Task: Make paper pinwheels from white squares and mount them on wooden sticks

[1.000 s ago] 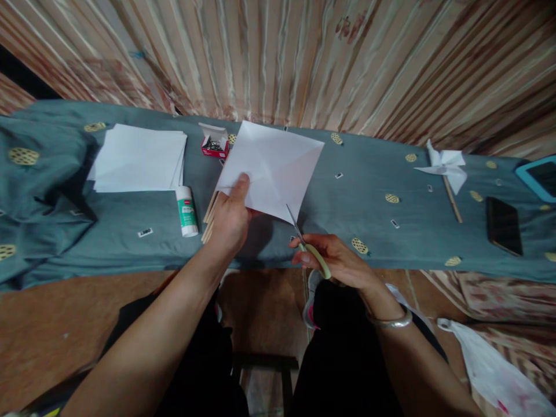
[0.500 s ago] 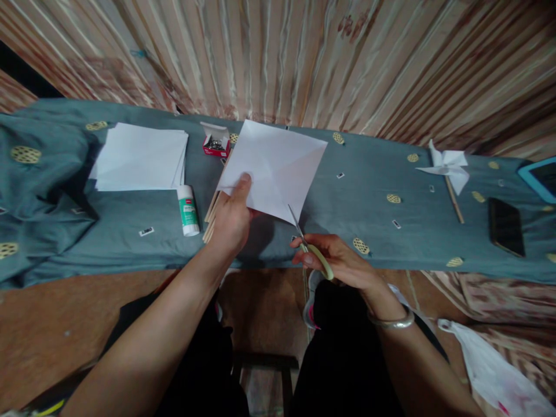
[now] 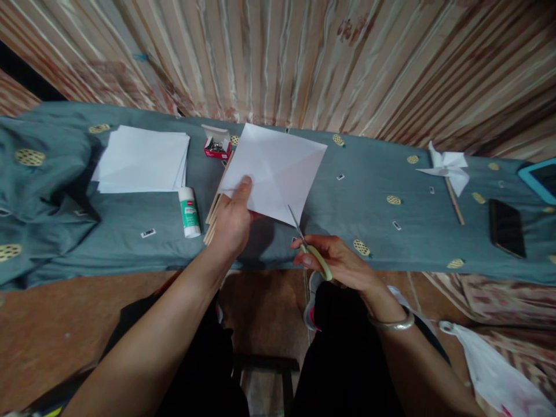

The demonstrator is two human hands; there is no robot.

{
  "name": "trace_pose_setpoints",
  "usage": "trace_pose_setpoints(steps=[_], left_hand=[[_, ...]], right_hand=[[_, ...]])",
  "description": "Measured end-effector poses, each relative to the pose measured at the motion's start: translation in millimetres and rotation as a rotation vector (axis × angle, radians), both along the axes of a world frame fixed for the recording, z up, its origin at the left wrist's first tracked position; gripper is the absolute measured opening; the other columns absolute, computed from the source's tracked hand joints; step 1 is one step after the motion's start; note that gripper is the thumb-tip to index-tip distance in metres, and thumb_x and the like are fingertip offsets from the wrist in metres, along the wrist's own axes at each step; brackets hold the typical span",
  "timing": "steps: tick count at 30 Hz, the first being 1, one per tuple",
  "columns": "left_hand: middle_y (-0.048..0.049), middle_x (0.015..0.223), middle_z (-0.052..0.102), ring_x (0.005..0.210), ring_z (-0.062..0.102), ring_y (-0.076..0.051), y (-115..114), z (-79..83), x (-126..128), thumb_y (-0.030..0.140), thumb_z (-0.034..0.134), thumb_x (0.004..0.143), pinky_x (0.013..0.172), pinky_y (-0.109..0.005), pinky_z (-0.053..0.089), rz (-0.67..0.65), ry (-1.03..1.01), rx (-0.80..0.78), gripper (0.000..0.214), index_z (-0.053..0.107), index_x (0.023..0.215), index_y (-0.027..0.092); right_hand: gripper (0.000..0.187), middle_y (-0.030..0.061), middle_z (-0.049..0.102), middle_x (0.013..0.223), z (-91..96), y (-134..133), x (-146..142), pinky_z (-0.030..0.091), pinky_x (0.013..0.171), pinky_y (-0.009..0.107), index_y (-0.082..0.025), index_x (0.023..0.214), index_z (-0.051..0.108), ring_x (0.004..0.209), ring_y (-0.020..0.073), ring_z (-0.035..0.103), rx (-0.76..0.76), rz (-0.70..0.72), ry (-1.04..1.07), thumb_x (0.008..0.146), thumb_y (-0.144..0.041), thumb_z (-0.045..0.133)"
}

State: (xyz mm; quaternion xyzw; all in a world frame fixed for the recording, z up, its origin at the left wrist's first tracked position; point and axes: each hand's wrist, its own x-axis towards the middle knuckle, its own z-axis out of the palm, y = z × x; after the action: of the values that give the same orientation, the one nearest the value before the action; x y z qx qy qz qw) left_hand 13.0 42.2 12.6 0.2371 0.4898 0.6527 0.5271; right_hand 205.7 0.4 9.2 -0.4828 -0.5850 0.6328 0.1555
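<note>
My left hand (image 3: pixel 234 220) pinches a square white sheet of paper (image 3: pixel 278 162) near its left side, thumb on top and fingers underneath. Faint diagonal creases cross the sheet. In my right hand (image 3: pixel 330 255) is a pair of scissors (image 3: pixel 321 263) with pale green handles. Their blades lie at the sheet's near right corner, one of them showing over the paper. Partly hidden under the sheet and my left hand are several wooden sticks (image 3: pixel 212 217).
On the cloth-covered table (image 3: pixel 369 214), a paper stack (image 3: pixel 143 159), glue stick (image 3: pixel 189 213) and red box of small metal pieces (image 3: pixel 217 145) stand left. Rightward lie a paper pinwheel (image 3: pixel 449 168), black phone (image 3: pixel 506 227) and blue-edged device (image 3: pixel 538 176). A curtain (image 3: pixel 278 63) hangs behind.
Almost nothing differs. The view has shifted very slightly; both hands, the paper and the scissors keep nearly the same places.
</note>
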Motion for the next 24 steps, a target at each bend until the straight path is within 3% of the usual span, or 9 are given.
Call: trace_pose_setpoints(steps=[10, 16, 24], left_hand=[[-0.0105, 0.111, 0.069, 0.104, 0.066, -0.025, -1.3, 3.3, -2.0, 0.026, 0.056, 0.085, 0.081, -0.039, 0.058, 0.015, -0.014, -0.044, 0.019, 0.059, 0.102, 0.017], [-0.0102, 0.098, 0.071, 0.097, 0.068, -0.025, -0.7, 3.1, -4.2, 0.027, 0.057, 0.085, 0.077, -0.039, 0.059, 0.025, -0.016, -0.064, 0.016, 0.06, 0.097, 0.017], [-0.0116, 0.101, 0.071, 0.101, 0.067, -0.027, -1.2, 4.9, -3.8, 0.027, 0.057, 0.085, 0.081, -0.04, 0.058, 0.025, -0.016, -0.065, 0.016, 0.058, 0.097, 0.017]], right_hand=[[0.049, -0.0023, 0.057, 0.069, -4.1, -0.4, 0.8, 0.035, 0.052, 0.023, -0.016, 0.099, 0.063, 0.059, 0.0093, 0.05, 0.025, -0.006, 0.022, 0.073, -0.057, 0.07], [0.052, -0.0039, 0.053, 0.066, -4.7, -0.1, -0.9, 0.036, 0.055, 0.024, -0.017, 0.095, 0.063, 0.06, 0.0096, 0.048, -0.015, -0.037, 0.052, 0.067, -0.059, 0.073], [0.053, -0.0053, 0.05, 0.065, -5.2, -0.6, -1.7, 0.034, 0.054, 0.024, -0.016, 0.096, 0.063, 0.058, 0.0082, 0.045, -0.056, -0.065, 0.082, 0.064, -0.055, 0.078]])
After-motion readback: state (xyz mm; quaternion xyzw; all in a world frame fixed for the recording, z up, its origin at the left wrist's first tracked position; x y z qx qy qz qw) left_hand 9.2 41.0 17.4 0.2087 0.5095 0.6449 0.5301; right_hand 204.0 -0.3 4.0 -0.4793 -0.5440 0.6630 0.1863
